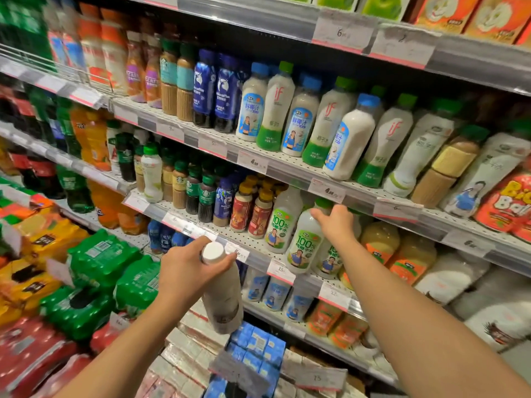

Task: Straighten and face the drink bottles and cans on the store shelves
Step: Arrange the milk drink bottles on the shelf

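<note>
My left hand point(188, 267) grips a pale bottle with a white cap point(222, 294) by its neck, held upright in front of the lower shelf edge. My right hand point(334, 224) reaches to the middle shelf and holds the top of a large green-capped coconut water bottle point(303, 242) marked 100%. A second bottle of the same kind point(283, 222) stands just left of it. On the shelf above, white coconut drinks with blue caps point(349, 139) and green caps point(274, 107) stand in a row, and those to the right lean.
Coffee bottles point(207, 196) and red-labelled bottles point(251, 212) fill the middle shelf's left part. Orange juice jugs point(379, 242) stand right of my right hand. Green and yellow shrink-wrapped packs point(97, 271) are stacked at lower left. Price-tag rails point(327, 191) front every shelf.
</note>
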